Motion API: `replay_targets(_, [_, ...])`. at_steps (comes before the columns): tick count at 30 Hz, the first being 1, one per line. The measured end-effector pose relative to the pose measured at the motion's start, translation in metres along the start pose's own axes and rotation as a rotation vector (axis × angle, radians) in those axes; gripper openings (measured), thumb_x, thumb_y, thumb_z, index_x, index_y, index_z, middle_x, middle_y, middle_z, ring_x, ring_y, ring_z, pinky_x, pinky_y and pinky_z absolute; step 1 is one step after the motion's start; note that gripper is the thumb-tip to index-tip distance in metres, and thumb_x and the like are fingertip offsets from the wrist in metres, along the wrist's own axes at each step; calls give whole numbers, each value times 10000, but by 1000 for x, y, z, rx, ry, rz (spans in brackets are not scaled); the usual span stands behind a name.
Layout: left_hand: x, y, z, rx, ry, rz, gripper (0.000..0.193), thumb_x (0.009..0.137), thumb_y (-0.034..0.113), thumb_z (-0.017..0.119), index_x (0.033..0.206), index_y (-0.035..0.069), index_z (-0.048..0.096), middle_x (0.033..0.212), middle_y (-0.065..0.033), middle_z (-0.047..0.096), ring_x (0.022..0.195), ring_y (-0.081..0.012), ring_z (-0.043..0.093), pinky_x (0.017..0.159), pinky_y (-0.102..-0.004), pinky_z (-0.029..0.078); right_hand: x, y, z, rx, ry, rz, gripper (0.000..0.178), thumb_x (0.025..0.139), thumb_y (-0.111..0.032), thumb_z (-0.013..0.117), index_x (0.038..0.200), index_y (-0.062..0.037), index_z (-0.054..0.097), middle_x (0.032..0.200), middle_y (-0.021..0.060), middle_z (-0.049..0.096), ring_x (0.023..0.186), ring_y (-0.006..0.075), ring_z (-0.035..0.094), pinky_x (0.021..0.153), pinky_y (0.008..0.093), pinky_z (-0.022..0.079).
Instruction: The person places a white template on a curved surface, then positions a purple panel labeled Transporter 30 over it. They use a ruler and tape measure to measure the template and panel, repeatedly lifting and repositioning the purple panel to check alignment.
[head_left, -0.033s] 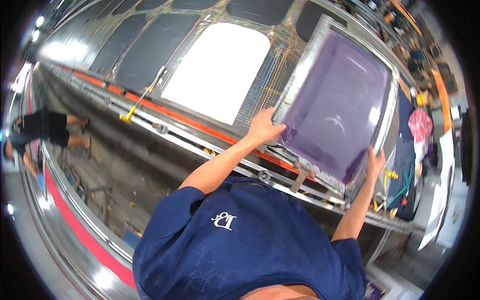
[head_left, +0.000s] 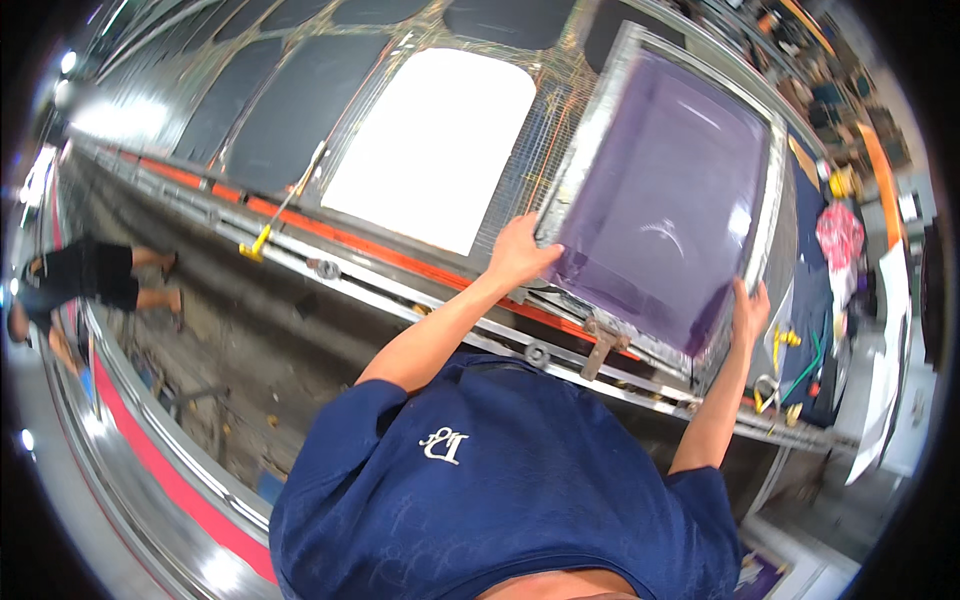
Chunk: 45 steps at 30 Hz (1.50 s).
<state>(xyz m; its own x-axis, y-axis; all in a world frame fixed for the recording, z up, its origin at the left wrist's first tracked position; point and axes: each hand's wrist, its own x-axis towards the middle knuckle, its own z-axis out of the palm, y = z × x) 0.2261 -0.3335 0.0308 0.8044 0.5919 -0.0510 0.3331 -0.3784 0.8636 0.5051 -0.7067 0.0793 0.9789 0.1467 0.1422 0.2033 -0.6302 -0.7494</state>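
A screen-printing frame (head_left: 770,190) with pale, worn edges and a purple mesh (head_left: 665,190) sits over the long printing table, in front of me and to the right. My left hand (head_left: 522,252) grips its near left corner, fingers wrapped round the edge. On the near right corner, my right hand (head_left: 750,312) is closed round the rim. Whether the frame rests flat or is slightly raised, I cannot tell. Left of it lies a white panel with rounded far corners (head_left: 430,150), on a surface marked with coloured lines.
Dark panels (head_left: 305,105) lie further left along the table. A yellow-handled tool (head_left: 258,243) leans across the metal rail (head_left: 390,308). Small tools and a pink cloth (head_left: 840,237) are at the right end. Another person (head_left: 85,275) stands at the far left.
The frame, held in both hands, has shifted slightly left toward the white panel. My view has turned a little. Both grips look the same.
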Motion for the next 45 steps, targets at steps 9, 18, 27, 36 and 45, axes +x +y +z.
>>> replay_targets(9, [-5,-86,-78,-17,-36,-155,454,792,319,806,1060,-19,662,1011,-216,653,1021,-392,618,892,-495,490,-36,-101,104,-264,-8,-16,557,809,-351,774,1263,-37,695,912,157,745,855,236,695,791,393,521])
replay_targets(18, [-11,-80,-47,5,-13,-32,430,815,290,800,1098,0,658,998,-191,624,976,-374,605,877,-475,484,-31,-76,74,-362,58,23,783,766,-426,804,1385,15,616,990,208,737,923,300,703,832,402,531])
replay_targets(27, [-9,-52,5,-1,3,6,473,806,279,824,1133,-16,650,1012,-165,596,971,-354,595,890,-425,479,-14,11,48,-276,83,68,756,764,-377,782,1355,63,611,915,235,748,894,332,747,841,420,562])
replay_targets(36, [-23,-55,15,372,192,-46,658,755,260,847,1314,-11,630,1353,-140,472,1233,-339,429,1066,-474,341,-27,73,101,-206,45,24,768,812,-365,782,1451,-5,551,1397,329,564,1166,366,659,945,373,509])
replay_targets(45, [-37,-45,1,420,137,-137,648,769,164,845,1359,24,618,1309,-115,465,1169,-289,441,1006,-418,390,-47,36,108,-207,-68,192,715,888,-280,776,1507,-47,505,1562,299,428,1547,384,265,1250,439,206])
